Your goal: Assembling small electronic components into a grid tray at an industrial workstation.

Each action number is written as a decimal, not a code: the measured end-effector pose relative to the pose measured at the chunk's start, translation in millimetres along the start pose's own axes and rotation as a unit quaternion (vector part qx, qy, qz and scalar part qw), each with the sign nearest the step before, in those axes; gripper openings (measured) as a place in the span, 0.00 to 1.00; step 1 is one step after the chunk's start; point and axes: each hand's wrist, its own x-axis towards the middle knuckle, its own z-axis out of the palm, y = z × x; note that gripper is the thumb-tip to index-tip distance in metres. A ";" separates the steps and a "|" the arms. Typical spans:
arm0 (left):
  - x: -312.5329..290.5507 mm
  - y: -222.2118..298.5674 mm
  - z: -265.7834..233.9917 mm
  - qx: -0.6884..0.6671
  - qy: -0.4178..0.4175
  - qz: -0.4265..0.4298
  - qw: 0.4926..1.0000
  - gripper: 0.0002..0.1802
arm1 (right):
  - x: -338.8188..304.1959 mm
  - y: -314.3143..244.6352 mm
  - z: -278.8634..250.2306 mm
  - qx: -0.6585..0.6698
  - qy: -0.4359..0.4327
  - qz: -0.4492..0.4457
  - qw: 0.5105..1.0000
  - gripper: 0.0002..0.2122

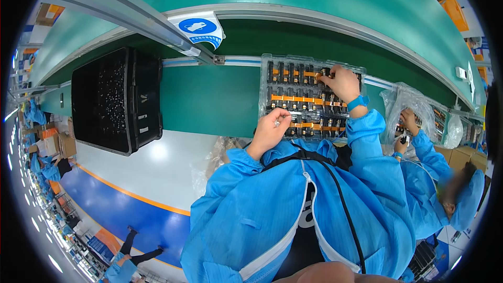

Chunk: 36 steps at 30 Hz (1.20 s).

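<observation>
A clear plastic tray (266, 106) lies in front of me, holding rows of small black parts with orange flexible strips (298, 99). My right hand (343, 85), a blue band at its wrist, reaches over the tray's far row. Its thumb and fingers are closed together at one of the black parts, and the fingertips hide whatever is between them. Over the tray's near left corner, my left hand (270, 132) is closed in a pinch. A small whitish bit shows at those fingers, too small to name.
To the left stands a black bin (128, 102) with small pale specks inside. Crumpled clear plastic (220, 152) lies by my left forearm. On the right a co-worker (424, 173) handles a bagged tray (437, 120). A metal frame post (131, 10) crosses the upper left.
</observation>
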 end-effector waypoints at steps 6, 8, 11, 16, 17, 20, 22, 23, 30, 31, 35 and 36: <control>0.4 2.7 -1.5 -0.004 -0.007 -0.024 1.000 0.09 | -10.5 7.3 0.9 0.186 -0.006 0.031 0.982 0.14; 1.3 -1.2 0.6 0.003 0.006 0.018 1.000 0.09 | -17.0 9.1 13.3 0.195 0.152 -0.066 0.967 0.12; 2.6 2.3 0.2 0.009 -0.005 0.000 1.000 0.09 | -27.4 -6.3 16.2 0.212 0.168 -0.044 0.962 0.12; 1.5 5.8 -0.2 0.004 -0.008 -0.007 1.000 0.09 | -40.0 -24.9 -1.3 0.323 0.212 0.060 0.921 0.16; 1.0 7.6 -0.8 0.002 -0.011 -0.016 1.000 0.09 | -38.3 -14.6 9.5 0.338 0.224 0.048 0.913 0.20; 1.4 15.1 1.6 0.000 -0.008 -0.016 1.000 0.13 | -43.6 -1.4 24.5 0.446 0.235 0.015 0.864 0.19; 2.3 24.8 2.1 -0.006 0.004 0.016 1.000 0.16 | -72.0 -43.4 -2.2 0.568 0.102 0.061 0.814 0.15; 3.1 33.6 3.5 -0.011 0.005 0.049 0.999 0.19 | -83.9 -59.0 -1.6 0.609 0.079 0.052 0.788 0.16; 0.0 60.9 -3.4 -0.007 -0.020 0.029 0.999 0.16 | -120.6 -95.1 -11.0 0.661 -0.116 -0.032 0.740 0.13; -1.3 48.0 -2.2 -0.062 -0.015 0.024 0.998 0.16 | -120.2 -95.1 -16.1 0.663 -0.132 -0.038 0.736 0.14; -4.4 49.2 -10.8 -0.216 -0.045 -0.001 0.975 0.30 | -109.5 -90.7 -27.3 0.564 -0.134 -0.113 0.807 0.11; -4.5 46.7 -14.6 -0.198 -0.077 0.004 0.977 0.32 | -108.5 -89.5 -28.7 0.463 -0.101 -0.188 0.860 0.08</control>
